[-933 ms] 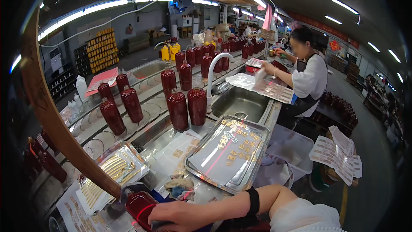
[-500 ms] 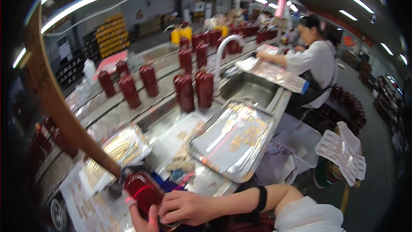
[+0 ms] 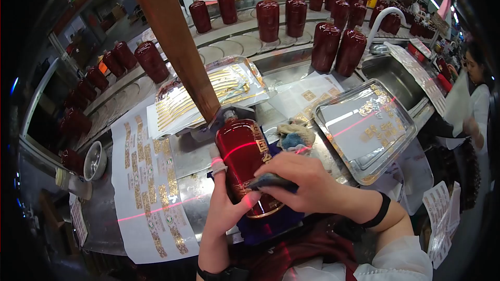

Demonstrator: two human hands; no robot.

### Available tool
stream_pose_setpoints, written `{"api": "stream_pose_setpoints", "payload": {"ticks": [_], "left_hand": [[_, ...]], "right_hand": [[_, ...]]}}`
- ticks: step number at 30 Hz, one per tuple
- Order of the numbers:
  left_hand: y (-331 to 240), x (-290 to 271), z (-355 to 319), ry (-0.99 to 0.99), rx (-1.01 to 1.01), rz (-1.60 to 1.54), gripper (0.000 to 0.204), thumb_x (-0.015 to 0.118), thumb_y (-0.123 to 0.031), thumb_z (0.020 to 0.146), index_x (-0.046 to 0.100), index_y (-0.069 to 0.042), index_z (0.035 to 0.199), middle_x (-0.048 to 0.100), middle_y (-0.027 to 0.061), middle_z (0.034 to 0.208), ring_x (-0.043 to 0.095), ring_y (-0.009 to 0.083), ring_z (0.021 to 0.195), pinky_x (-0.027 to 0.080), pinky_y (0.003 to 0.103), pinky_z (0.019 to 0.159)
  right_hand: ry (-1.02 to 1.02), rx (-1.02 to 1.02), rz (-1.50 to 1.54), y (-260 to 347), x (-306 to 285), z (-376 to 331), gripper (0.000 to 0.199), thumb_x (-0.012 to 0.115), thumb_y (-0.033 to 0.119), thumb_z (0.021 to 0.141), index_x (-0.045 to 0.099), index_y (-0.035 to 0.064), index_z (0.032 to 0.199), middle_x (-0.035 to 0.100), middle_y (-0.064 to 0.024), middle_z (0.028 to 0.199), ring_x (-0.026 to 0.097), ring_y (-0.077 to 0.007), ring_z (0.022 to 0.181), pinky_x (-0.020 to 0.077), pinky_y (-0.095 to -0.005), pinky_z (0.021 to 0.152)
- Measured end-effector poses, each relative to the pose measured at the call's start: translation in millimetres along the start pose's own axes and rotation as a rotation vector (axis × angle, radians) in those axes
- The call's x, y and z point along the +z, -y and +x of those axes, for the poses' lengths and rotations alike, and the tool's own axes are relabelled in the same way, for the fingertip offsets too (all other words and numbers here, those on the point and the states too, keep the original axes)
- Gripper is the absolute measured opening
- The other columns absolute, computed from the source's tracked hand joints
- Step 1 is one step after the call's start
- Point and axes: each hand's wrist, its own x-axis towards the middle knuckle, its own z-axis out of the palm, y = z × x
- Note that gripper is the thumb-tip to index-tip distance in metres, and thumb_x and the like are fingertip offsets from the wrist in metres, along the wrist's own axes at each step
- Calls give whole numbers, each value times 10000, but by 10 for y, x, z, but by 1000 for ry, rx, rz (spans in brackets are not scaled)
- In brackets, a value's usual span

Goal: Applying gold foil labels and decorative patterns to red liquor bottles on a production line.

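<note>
A dark red glass bottle [image 3: 237,148] with gold decals lies tilted in front of me, its neck at the foot of the wooden post. My left hand [image 3: 224,203] grips its left side; white wrapping covers one fingertip. A small dark flat pad [image 3: 272,181] is pinched in my right hand [image 3: 307,179] and rests against the gold pattern low on the bottle. Dark blue cloth [image 3: 260,231] lies under the bottle, and a red light line crosses the glass. Just right of the bottle sits a crumpled beige and blue rag [image 3: 296,138].
The wooden post [image 3: 179,47] rises ahead. Gold decal sheets [image 3: 127,177] lie at left, near a metal bowl [image 3: 95,161]. At right are a metal tray [image 3: 359,177] with loose decals and a sink [image 3: 398,80]. Red bottles [image 3: 268,21] stand behind; a co-worker [image 3: 476,99] is far right.
My view has swung left and down toward the bottle. Gold decals now show on its face, and my right hand presses the dark pad there. The co-worker now holds up a pale sheet.
</note>
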Motion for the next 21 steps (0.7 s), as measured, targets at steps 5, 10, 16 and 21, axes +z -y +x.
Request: {"api": "stream_pose_setpoints", "payload": {"ticks": [5,10,16,21], "left_hand": [[49,-35,14,28,-9,-78,1023,769,-179,795,58,0,1508,374,134,1426,419,225,1287,363,358,1066],[114,-173,-18,59,10,-169,798,648,-235,924,152,33,1488,378,140,1444,371,207,1324,315,344,1090],[41,-119,25,-44,69,95,670,619,-287,940,310,64,1420,384,175,1435,352,226,1335,289,341,1097],[20,-38,59,-106,118,183,668,681,-270,897,370,84,1370,407,188,1397,383,240,1303,281,346,1102]], "right_hand": [[25,-40,-101,4,62,198,285,729,17,739,653,44,1012,635,-122,883,627,-300,822,507,-371,707],[-19,-97,-101,-58,32,228,315,742,-30,683,675,45,982,651,-95,883,622,-281,785,503,-356,681],[119,-387,-125,127,210,-34,230,703,116,717,694,64,941,643,-53,924,617,-226,793,490,-340,664],[-179,-73,-66,145,-23,-241,361,750,-20,593,712,44,946,672,-65,866,625,-249,726,504,-336,638]]}}
